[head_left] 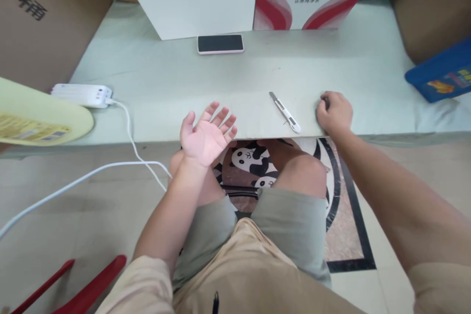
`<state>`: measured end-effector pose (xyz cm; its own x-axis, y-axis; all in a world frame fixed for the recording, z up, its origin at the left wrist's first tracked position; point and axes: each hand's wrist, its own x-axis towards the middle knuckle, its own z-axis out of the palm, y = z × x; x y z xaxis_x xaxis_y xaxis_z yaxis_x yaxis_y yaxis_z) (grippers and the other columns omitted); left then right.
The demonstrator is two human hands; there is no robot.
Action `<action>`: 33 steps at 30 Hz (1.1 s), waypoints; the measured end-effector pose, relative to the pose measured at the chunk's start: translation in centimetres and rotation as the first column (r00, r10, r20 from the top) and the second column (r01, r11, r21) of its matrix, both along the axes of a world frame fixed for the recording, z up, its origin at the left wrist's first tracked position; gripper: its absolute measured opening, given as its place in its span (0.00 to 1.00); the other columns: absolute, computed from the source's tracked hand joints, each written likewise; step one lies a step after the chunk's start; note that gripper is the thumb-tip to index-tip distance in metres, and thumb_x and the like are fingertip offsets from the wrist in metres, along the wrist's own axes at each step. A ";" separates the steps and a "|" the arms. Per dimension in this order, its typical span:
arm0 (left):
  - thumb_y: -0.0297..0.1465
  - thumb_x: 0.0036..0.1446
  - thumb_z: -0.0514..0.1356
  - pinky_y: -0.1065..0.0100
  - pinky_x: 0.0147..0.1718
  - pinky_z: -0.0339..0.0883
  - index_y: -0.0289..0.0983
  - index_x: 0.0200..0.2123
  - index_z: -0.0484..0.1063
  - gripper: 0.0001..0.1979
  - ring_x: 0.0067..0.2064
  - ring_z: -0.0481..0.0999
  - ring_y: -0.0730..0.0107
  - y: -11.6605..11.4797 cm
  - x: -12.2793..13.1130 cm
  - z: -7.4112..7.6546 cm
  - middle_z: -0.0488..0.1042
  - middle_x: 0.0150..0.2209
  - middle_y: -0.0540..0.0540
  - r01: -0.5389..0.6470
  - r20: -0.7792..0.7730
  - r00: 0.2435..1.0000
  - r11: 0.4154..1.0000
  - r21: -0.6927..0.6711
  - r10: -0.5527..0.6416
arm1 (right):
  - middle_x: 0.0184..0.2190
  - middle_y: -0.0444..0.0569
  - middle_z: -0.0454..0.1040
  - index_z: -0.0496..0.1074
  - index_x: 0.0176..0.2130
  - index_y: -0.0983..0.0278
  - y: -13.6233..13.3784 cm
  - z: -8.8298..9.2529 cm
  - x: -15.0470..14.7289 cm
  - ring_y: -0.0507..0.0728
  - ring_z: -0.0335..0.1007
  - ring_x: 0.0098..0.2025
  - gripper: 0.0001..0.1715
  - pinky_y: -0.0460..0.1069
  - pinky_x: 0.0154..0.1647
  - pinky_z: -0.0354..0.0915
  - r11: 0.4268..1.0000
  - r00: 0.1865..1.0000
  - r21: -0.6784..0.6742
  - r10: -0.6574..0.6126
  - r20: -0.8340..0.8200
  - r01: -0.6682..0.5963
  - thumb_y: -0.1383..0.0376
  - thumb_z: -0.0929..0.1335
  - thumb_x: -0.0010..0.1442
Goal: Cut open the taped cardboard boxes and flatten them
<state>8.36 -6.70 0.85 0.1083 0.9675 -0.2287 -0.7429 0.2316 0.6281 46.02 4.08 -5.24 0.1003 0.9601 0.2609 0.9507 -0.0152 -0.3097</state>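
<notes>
My left hand point(208, 135) is raised palm up at the near edge of the table, fingers spread and holding nothing. Curled into a loose fist, my right hand point(334, 112) rests on the table near its front edge. A dark hollow shows between its thumb and forefinger, with no object visible in it. Between the two hands lies a white utility knife point(285, 113), its grey blade end pointing away from me and to the left. Neither hand touches it. Farther back, a phone point(221, 44) with a dark screen lies in front of a white carton point(198, 0).
A white power bank point(83, 94) with a plugged-in white cable point(128, 122) sits left, behind a pale yellow bottle point(44, 117). Brown cardboard point(47, 39) stands at the left. A blue package point(441, 73) is at the right edge. The pale green tablecloth point(147, 73) ends before my knees.
</notes>
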 end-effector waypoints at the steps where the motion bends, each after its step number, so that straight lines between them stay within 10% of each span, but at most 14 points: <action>1: 0.52 0.64 0.56 0.58 0.44 0.77 0.42 0.48 0.77 0.22 0.49 0.81 0.56 -0.1 -0.3 -0.7 0.81 0.48 0.42 -0.018 0.023 1.000 0.999 -0.039 0.019 | 0.49 0.61 0.79 0.75 0.47 0.63 0.0 0.1 0.0 0.68 0.73 0.52 0.18 0.61 0.57 0.65 1.000 1.000 -0.009 -0.014 0.008 0.014 0.63 0.62 0.60; 10: 0.31 0.63 0.66 0.86 0.13 0.55 0.38 0.37 0.75 0.04 0.20 0.67 0.86 -1.1 -2.1 -4.1 0.75 0.30 0.52 -0.011 0.147 0.989 0.989 -0.151 0.033 | 0.51 0.67 0.78 0.76 0.49 0.69 -0.2 1.2 -0.8 0.69 0.72 0.56 0.22 0.61 0.60 0.64 0.992 0.992 -0.076 -0.095 0.078 0.101 0.67 0.63 0.57; 17: 0.32 0.63 0.69 0.83 0.08 0.37 0.36 0.36 0.73 0.08 0.10 0.50 0.89 -0.3 -1.4 -4.8 0.65 0.19 0.59 0.099 0.046 0.994 0.993 -0.062 -0.096 | 0.49 0.61 0.77 0.75 0.47 0.66 0.1 0.7 -0.5 0.67 0.72 0.54 0.22 0.61 0.59 0.65 0.988 0.987 -0.047 -0.143 0.078 0.146 0.69 0.63 0.53; 26: 0.42 0.68 0.62 0.80 0.12 0.48 0.35 0.19 0.62 0.27 0.12 0.55 0.84 -0.1 -0.3 -4.9 0.57 0.13 0.57 0.151 0.005 0.988 0.986 -0.073 -0.151 | 0.44 0.56 0.73 0.74 0.44 0.64 0.3 0.4 -0.3 0.65 0.71 0.51 0.21 0.62 0.58 0.66 0.988 0.985 -0.010 -0.156 0.070 0.157 0.71 0.63 0.51; 33: 0.26 0.59 0.71 0.77 0.25 0.67 0.34 0.31 0.72 0.10 0.23 0.74 0.80 -0.3 0.3 -5.4 0.74 0.26 0.52 0.091 -0.024 0.995 0.995 -0.032 -0.092 | 0.42 0.54 0.72 0.73 0.42 0.63 0.4 0.1 0.1 0.66 0.71 0.49 0.20 0.62 0.56 0.66 0.990 0.988 0.017 -0.139 0.073 0.138 0.71 0.63 0.48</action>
